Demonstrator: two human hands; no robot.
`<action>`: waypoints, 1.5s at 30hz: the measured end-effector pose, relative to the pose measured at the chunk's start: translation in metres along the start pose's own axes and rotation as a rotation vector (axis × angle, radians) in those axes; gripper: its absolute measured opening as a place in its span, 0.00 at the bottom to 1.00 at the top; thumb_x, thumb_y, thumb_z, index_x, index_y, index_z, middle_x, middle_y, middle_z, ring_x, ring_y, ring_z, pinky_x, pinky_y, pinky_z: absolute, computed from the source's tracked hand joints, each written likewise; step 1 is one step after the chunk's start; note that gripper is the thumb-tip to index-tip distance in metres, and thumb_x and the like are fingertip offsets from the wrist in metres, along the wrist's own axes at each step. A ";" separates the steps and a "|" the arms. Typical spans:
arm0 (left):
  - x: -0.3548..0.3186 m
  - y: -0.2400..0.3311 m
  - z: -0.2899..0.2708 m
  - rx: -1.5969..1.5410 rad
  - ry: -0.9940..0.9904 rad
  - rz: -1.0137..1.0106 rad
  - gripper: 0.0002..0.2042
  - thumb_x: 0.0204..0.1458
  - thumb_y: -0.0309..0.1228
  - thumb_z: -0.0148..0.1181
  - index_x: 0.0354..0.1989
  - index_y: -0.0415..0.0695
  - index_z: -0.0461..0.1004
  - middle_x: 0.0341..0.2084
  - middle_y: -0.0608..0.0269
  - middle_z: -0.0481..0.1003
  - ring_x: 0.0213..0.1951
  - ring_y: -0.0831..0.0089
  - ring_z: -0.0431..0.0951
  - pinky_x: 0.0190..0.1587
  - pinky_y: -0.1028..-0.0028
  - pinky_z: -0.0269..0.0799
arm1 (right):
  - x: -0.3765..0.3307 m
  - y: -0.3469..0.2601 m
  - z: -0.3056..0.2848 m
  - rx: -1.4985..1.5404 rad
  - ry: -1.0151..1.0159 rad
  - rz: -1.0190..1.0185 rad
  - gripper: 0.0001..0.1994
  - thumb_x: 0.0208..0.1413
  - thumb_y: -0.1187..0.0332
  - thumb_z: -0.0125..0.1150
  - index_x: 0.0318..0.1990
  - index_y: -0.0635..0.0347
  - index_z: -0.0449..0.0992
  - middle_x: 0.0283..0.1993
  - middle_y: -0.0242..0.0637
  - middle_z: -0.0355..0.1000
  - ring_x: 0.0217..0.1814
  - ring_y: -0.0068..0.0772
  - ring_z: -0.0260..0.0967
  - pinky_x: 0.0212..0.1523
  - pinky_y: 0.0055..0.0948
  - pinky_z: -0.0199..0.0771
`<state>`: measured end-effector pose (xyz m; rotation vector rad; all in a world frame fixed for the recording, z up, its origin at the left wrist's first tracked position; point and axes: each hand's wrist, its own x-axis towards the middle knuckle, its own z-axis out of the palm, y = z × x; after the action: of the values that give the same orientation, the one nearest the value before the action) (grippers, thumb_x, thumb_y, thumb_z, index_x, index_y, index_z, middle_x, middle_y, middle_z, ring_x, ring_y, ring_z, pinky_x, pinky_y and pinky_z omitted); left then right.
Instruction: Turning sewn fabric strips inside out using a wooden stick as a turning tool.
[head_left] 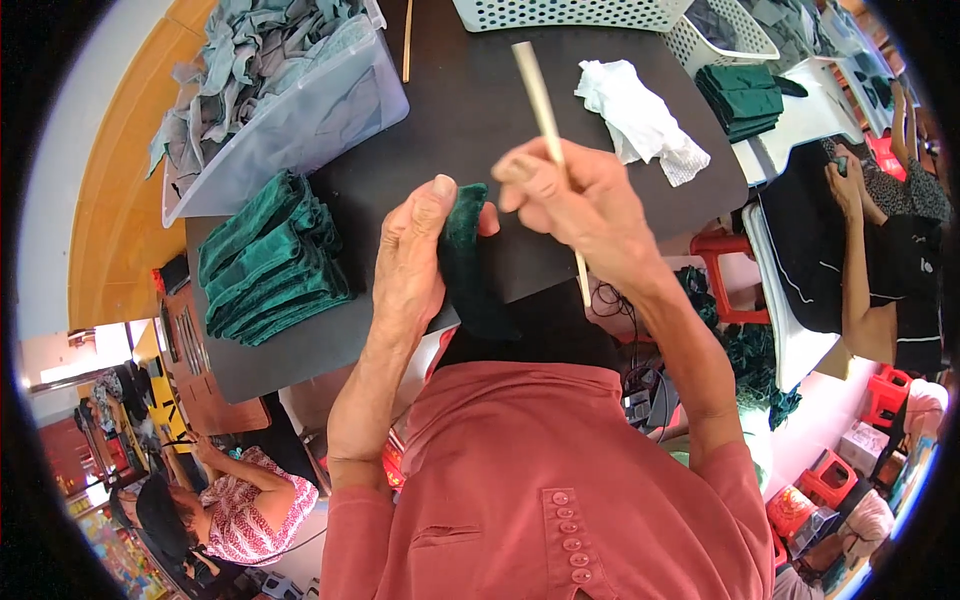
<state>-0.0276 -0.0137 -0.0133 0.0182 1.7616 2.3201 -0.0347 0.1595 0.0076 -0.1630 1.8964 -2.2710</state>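
Note:
My left hand [405, 255] pinches a narrow strip of dark green velvet fabric [462, 250] near its upper end, thumb on top. The rest of the strip hangs down past the table's near edge toward my lap. Just to the right, my right hand [590, 205] is closed around a slim, pale wooden stick [535, 92], which slants from the upper left to the lower right through the fingers. My right fingertips are close to the strip's top but apart from it. Left of my left hand, a stack of folded green velvet pieces [270, 265] lies on the table.
A translucent bin [350, 125] heaped with grey-green cloth stands at the far left of the dark table [460, 110]. Another thin stick [407, 45], crumpled white tissue [640, 115] and a perforated white basket [580, 14] are farther back. Co-workers sit left and right; a red stool [730, 275] stands at right.

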 end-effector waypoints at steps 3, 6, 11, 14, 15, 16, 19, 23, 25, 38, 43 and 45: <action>-0.002 -0.002 0.003 0.190 0.048 0.102 0.19 0.59 0.44 0.49 0.35 0.38 0.73 0.25 0.61 0.75 0.28 0.79 0.69 0.33 0.79 0.65 | 0.013 0.006 0.011 -0.203 -0.045 -0.161 0.08 0.54 0.68 0.59 0.30 0.65 0.75 0.21 0.26 0.67 0.21 0.13 0.60 0.21 0.17 0.61; -0.002 -0.003 0.013 0.201 0.123 0.176 0.18 0.59 0.42 0.48 0.35 0.37 0.72 0.25 0.61 0.74 0.28 0.78 0.70 0.34 0.80 0.66 | 0.017 0.009 0.012 -0.118 -0.030 -0.170 0.07 0.54 0.70 0.58 0.30 0.66 0.75 0.20 0.27 0.67 0.21 0.15 0.62 0.21 0.18 0.63; 0.003 0.002 -0.001 -0.115 0.010 0.012 0.17 0.60 0.41 0.47 0.30 0.38 0.71 0.24 0.59 0.73 0.29 0.75 0.72 0.33 0.77 0.66 | 0.015 0.006 -0.008 0.164 0.092 0.011 0.07 0.56 0.71 0.56 0.32 0.66 0.74 0.17 0.24 0.61 0.16 0.11 0.54 0.14 0.14 0.50; 0.005 -0.002 -0.010 -0.230 -0.059 -0.034 0.17 0.60 0.42 0.46 0.28 0.39 0.68 0.23 0.57 0.72 0.29 0.71 0.72 0.34 0.73 0.66 | 0.013 0.005 -0.010 0.134 0.047 0.040 0.10 0.60 0.66 0.52 0.36 0.66 0.73 0.16 0.22 0.57 0.15 0.09 0.48 0.14 0.13 0.43; 0.005 -0.005 -0.011 -0.306 -0.102 -0.067 0.17 0.60 0.42 0.46 0.28 0.39 0.68 0.23 0.56 0.72 0.29 0.70 0.72 0.35 0.72 0.66 | 0.013 0.005 -0.011 0.129 -0.015 0.040 0.12 0.62 0.64 0.49 0.38 0.66 0.72 0.16 0.21 0.55 0.15 0.09 0.47 0.14 0.13 0.42; 0.005 -0.006 -0.012 -0.382 -0.145 -0.101 0.17 0.60 0.42 0.46 0.28 0.39 0.67 0.23 0.55 0.72 0.29 0.69 0.72 0.35 0.72 0.66 | 0.013 0.007 -0.011 0.114 -0.062 0.032 0.14 0.63 0.62 0.48 0.38 0.65 0.72 0.17 0.22 0.57 0.16 0.09 0.46 0.14 0.13 0.41; 0.005 -0.007 -0.011 -0.356 -0.162 -0.091 0.17 0.60 0.42 0.45 0.30 0.38 0.68 0.23 0.55 0.72 0.29 0.69 0.72 0.36 0.72 0.66 | 0.014 -0.002 0.003 -0.039 -0.053 -0.008 0.13 0.63 0.62 0.48 0.38 0.64 0.72 0.19 0.24 0.61 0.16 0.09 0.47 0.15 0.13 0.43; -0.002 0.005 0.005 -0.160 0.006 -0.062 0.18 0.61 0.42 0.44 0.32 0.38 0.69 0.25 0.55 0.72 0.30 0.68 0.72 0.38 0.71 0.67 | 0.024 -0.006 0.016 -0.280 -0.179 -0.174 0.09 0.54 0.69 0.56 0.35 0.70 0.73 0.21 0.33 0.69 0.20 0.20 0.69 0.20 0.20 0.68; 0.001 0.008 0.002 -0.296 -0.034 -0.045 0.19 0.60 0.43 0.45 0.37 0.36 0.71 0.27 0.56 0.73 0.31 0.71 0.73 0.39 0.74 0.68 | 0.031 -0.005 0.016 -0.169 -0.150 -0.155 0.07 0.52 0.73 0.57 0.34 0.70 0.73 0.21 0.33 0.70 0.18 0.21 0.68 0.20 0.20 0.70; -0.006 -0.008 -0.009 0.008 -0.047 0.105 0.10 0.55 0.32 0.56 0.37 0.37 0.73 0.29 0.66 0.74 0.32 0.81 0.72 0.36 0.80 0.67 | 0.045 -0.027 0.002 -0.499 -0.327 -0.223 0.09 0.50 0.67 0.62 0.30 0.65 0.79 0.20 0.28 0.69 0.24 0.15 0.62 0.25 0.20 0.62; -0.023 -0.019 -0.005 -0.102 -0.161 0.069 0.08 0.56 0.31 0.54 0.32 0.38 0.74 0.21 0.67 0.71 0.26 0.80 0.69 0.36 0.78 0.66 | 0.053 -0.034 -0.004 -0.479 -0.117 -0.292 0.08 0.51 0.67 0.62 0.30 0.64 0.79 0.22 0.25 0.69 0.24 0.14 0.61 0.26 0.19 0.61; -0.031 -0.021 -0.007 -0.052 -0.166 0.037 0.09 0.56 0.31 0.53 0.36 0.37 0.73 0.23 0.63 0.72 0.29 0.77 0.71 0.40 0.77 0.67 | 0.054 -0.036 -0.004 -0.419 -0.056 -0.299 0.09 0.52 0.67 0.62 0.30 0.64 0.79 0.23 0.24 0.69 0.24 0.15 0.60 0.26 0.19 0.60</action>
<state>0.0050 -0.0207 -0.0318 0.2295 1.6337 2.3146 -0.0904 0.1586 0.0410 -0.5955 2.4308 -1.9658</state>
